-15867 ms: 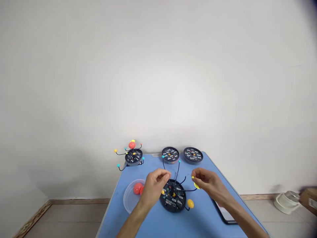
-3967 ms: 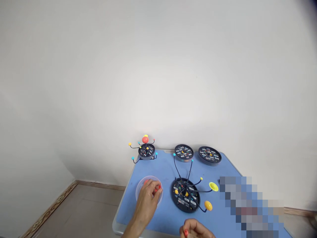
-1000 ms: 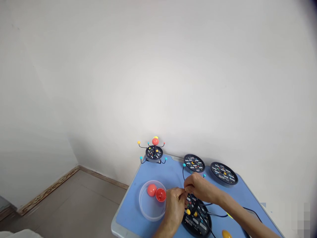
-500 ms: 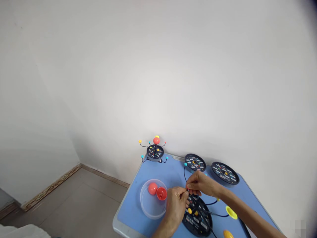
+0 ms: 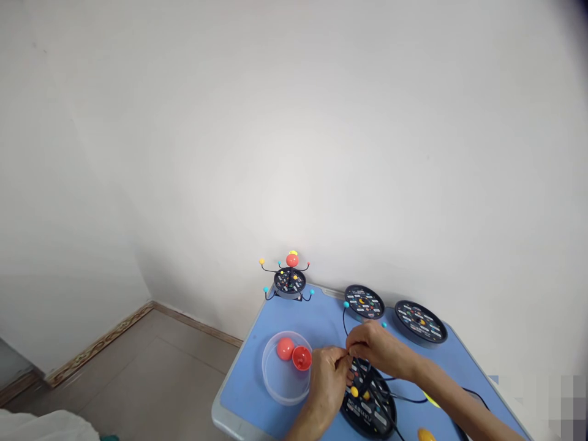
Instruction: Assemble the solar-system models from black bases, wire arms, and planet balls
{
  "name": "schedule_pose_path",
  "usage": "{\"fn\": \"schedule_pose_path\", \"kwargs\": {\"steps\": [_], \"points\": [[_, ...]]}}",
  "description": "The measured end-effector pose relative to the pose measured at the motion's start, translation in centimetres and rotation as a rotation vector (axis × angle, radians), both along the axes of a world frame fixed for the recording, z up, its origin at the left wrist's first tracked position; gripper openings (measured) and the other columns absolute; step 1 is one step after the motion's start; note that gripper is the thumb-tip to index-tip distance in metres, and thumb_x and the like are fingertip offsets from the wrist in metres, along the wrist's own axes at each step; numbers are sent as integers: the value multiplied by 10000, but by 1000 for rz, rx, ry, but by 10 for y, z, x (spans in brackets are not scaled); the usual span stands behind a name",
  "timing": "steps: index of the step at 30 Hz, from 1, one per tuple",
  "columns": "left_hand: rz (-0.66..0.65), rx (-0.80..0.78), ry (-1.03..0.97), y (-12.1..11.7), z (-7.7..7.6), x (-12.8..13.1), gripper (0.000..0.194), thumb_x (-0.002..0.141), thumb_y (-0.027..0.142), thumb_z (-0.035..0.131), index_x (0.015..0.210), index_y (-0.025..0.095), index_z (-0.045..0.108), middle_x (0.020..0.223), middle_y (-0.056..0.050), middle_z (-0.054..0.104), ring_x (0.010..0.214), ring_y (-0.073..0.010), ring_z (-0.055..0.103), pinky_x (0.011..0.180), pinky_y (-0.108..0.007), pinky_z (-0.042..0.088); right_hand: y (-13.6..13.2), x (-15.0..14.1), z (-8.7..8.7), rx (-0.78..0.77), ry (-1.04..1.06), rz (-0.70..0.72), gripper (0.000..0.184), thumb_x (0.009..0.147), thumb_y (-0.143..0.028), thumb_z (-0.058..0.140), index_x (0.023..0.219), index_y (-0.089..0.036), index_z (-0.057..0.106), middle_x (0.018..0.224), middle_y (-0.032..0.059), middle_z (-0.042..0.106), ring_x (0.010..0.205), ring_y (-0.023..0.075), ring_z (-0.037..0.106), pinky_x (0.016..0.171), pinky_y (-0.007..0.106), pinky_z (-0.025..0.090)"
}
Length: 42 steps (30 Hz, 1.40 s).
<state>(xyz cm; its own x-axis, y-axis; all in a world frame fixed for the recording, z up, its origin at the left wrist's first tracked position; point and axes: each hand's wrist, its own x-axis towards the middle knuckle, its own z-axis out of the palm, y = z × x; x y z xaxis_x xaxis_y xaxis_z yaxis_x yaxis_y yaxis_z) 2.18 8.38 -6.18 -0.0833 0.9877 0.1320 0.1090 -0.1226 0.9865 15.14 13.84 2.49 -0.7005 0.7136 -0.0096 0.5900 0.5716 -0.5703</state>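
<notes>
My left hand (image 5: 327, 376) and my right hand (image 5: 377, 348) meet above a black round model base (image 5: 370, 404) with thin black wire arms carrying small coloured balls. Both hands are closed in pinches at one spot, fingertip to fingertip, on a tiny part too small to name. A yellow ball (image 5: 354, 391) sits on the base just under the hands. A cyan-tipped wire arm (image 5: 346, 305) rises behind my right hand. Left of my left hand stands a clear plastic bowl (image 5: 280, 384) holding two red half-spheres (image 5: 294, 354).
On the blue table (image 5: 316, 318) stand a finished model with a red ball on top (image 5: 291, 278) at the far left corner and two bare black bases (image 5: 364, 302) (image 5: 420, 321) along the back. An orange ball (image 5: 427, 435) lies near the bottom. The table edge drops to the floor on the left.
Over the last second both hands stay pinched together above the base with only small shifts. Four seconds ago my left hand was in the bowl and my right hand held a red piece low.
</notes>
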Motion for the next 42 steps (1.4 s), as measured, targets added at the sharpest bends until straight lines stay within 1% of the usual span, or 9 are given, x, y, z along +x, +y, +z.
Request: {"fn": "schedule_pose_path", "kwargs": {"steps": [4, 8, 17, 22, 32, 35, 38, 40, 42], "points": [[20, 30, 2, -1, 0, 2, 380, 848, 393, 497, 533, 188, 556, 491, -2, 566, 494, -163, 578, 487, -251, 429, -10, -1, -1, 315, -240, 116, 322, 772, 36, 438, 685, -154, 683, 725, 71, 698, 694, 174, 605, 609, 251, 372], [41, 60, 1, -2, -3, 5, 364, 844, 356, 493, 534, 184, 572, 506, -10, 581, 496, -163, 579, 497, -257, 436, -15, -2, -2, 458, -395, 185, 282, 782, 52, 473, 769, -132, 687, 793, 98, 705, 776, 213, 628, 636, 278, 369], [44, 81, 2, -4, -4, 6, 343, 845, 259, 473, 584, 157, 669, 524, -21, 611, 499, -159, 585, 501, -250, 444, -12, -2, -7, 302, -355, 31, 295, 762, 22, 457, 701, -156, 685, 769, 80, 719, 702, 178, 642, 573, 248, 335], [63, 70, 0, -5, -5, 8, 305, 797, 159, 450, 636, 155, 709, 547, -24, 645, 498, -151, 596, 508, -244, 453, -15, -5, -8, 444, -500, 40, 229, 755, 17, 512, 737, -142, 677, 758, 100, 710, 696, 195, 642, 562, 287, 267], [11, 7, -41, -4, -4, 5, 289, 819, 213, 482, 679, 138, 723, 552, -24, 668, 500, -155, 608, 510, -254, 489, -14, 0, -8, 552, -484, 93, 252, 852, 1, 522, 715, -143, 677, 739, 92, 706, 675, 202, 650, 540, 311, 233], [-20, -2, -48, -4, -4, 4, 236, 806, 236, 530, 791, 136, 743, 615, -21, 688, 545, -161, 624, 539, -262, 517, -14, 2, 2, 530, -461, 45, 250, 924, -90, 531, 728, -152, 674, 743, 88, 699, 679, 207, 647, 548, 305, 255], [-28, -12, -51, -8, 0, -4, 281, 784, 224, 538, 945, 125, 746, 717, -37, 707, 594, -165, 644, 570, -273, 543, -17, 6, 23, 525, -407, -25, 312, 990, -229, 485, 732, -171, 652, 750, 82, 673, 656, 206, 627, 569, 306, 306], [-20, -3, -42, -13, 9, -19, 297, 772, 221, 539, 970, 129, 741, 784, -52, 712, 647, -172, 658, 599, -277, 553, -24, 16, 36, 532, -324, -73, 334, 1006, -295, 444, 766, -187, 648, 782, 87, 662, 676, 216, 622, 590, 316, 348], [8, 39, -3, -19, 22, -42, 241, 773, 224, 545, 885, 160, 748, 812, -50, 715, 692, -174, 655, 651, -277, 547, -38, 35, 39, 527, -191, -111, 329, 1011, -334, 411, 835, -209, 659, 825, 94, 660, 723, 230, 621, 616, 329, 388]]}}
